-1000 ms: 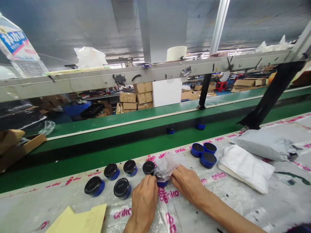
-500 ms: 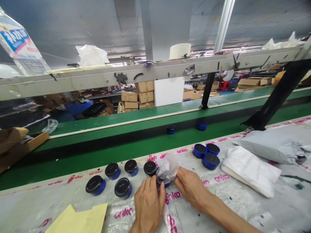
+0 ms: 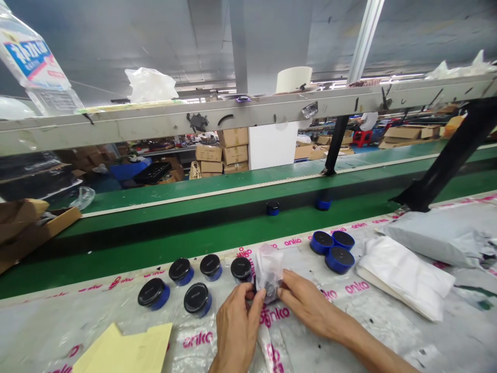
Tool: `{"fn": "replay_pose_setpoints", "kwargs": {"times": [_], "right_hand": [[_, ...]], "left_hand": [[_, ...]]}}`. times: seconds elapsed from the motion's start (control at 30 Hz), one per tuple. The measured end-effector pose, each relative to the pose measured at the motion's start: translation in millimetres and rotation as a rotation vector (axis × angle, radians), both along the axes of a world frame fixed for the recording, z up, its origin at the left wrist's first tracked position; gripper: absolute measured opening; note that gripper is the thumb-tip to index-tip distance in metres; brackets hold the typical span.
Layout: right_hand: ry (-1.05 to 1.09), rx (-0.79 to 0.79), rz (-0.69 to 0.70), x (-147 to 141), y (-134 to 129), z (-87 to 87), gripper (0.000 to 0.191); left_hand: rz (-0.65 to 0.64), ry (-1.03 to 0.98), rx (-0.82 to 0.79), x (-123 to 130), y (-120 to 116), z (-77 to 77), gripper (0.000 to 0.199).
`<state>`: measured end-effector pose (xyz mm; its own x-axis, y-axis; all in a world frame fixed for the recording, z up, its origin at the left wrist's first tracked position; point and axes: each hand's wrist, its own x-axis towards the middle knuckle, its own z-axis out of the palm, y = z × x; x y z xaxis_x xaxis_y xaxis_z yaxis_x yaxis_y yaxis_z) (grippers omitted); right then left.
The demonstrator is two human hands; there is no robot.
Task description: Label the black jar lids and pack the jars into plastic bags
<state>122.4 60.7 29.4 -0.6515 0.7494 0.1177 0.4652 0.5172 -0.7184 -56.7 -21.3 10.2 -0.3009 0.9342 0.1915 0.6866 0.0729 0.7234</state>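
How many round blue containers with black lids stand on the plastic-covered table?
8: five blue containers left of the left hand, three right of the clear bag that both hands hold; another may be hidden inside it.

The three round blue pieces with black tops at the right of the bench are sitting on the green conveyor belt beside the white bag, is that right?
Not quite: the head view shows the three round blue pieces with black tops sitting on the pink-printed plastic sheet covering the bench, not on the green conveyor belt. They are beside the white bag, as you said.
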Motion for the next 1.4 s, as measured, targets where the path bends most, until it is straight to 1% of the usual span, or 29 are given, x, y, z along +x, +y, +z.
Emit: {"fn": "replay_pose_setpoints", "kwargs": {"times": [0.1,0.17,0.27,0.37,0.43,0.5,0.57,0.63,0.73,0.87,0.93,1.03,1.1,1.2,1.27,1.3,1.33,1.4], "right_hand": [[0.046,-0.047,-0.016,-0.6,-1.2,0.3,0.009],[0.106,-0.072,0.013,-1.1,-1.8,2.0,0.009],[0.159,-0.096,0.045,-1.2,-1.2,3.3,0.015],[0.150,-0.132,0.013,-1.2,0.8,-1.0,0.027],[0.125,-0.141,-0.015,-1.4,1.2,-5.7,0.041],[0.098,-0.133,-0.035,-1.5,-0.1,-9.6,0.051],[0.075,-0.116,-0.052,-0.9,-2.6,-11.7,0.054],[0.065,-0.109,-0.062,0.6,-4.7,-12.3,0.056],[0.134,-0.150,-0.074,2.4,-3.2,-13.0,0.053],[0.271,-0.359,-0.188,-3.5,10.1,-14.8,0.057],[0.293,-0.430,-0.174,-10.0,19.2,-14.6,0.051],[0.329,-0.410,-0.098,-18.5,30.5,-12.4,0.031],[0.360,-0.373,-0.101,-20.6,33.7,-10.5,0.024],[0.393,-0.278,-0.144,-18.3,30.7,-7.2,0.020],[0.429,-0.223,-0.152,-15.2,24.6,-3.3,0.019],[0.455,-0.233,-0.147,-13.7,20.9,-0.5,0.020],[0.484,-0.285,-0.137,-12.6,17.1,2.9,0.020],[0.572,-0.497,-0.109,-11.2,9.5,10.8,0.021]], "left_hand": [[0.010,-0.164,-0.019,2.6,0.1,4.3,0.035],[0.025,-0.249,-0.017,5.0,1.2,4.6,0.037],[0.039,-0.364,-0.022,7.4,3.9,2.2,0.040],[0.056,-0.461,-0.046,7.6,7.1,-1.0,0.040],[0.084,-0.470,-0.056,7.3,8.7,-2.0,0.036],[0.117,-0.423,-0.049,6.8,9.6,-1.3,0.029],[0.149,-0.350,-0.032,6.0,9.5,1.1,0.024],[0.162,-0.301,-0.020,4.8,8.5,3.9,0.023],[0.145,-0.324,-0.027,2.4,6.5,6.4,0.021],[0.113,-0.396,-0.045,1.4,5.5,5.1,0.036],[0.095,-0.413,-0.042,2.2,5.8,4.0,0.038],[0.094,-0.431,-0.011,4.2,5.9,4.2,0.037],[0.114,-0.454,0.022,5.8,5.5,6.1,0.033],[0.148,-0.533,0.067,8.1,4.4,10.9,0.030],[0.144,-0.641,0.070,9.2,3.7,14.8,0.033],[0.126,-0.714,0.057,9.4,3.2,17.1,0.035],[0.099,-0.796,0.038,9.4,2.8,19.6,0.037],[0.030,-0.955,-0.009,8.9,1.6,25.4,0.039]]}}
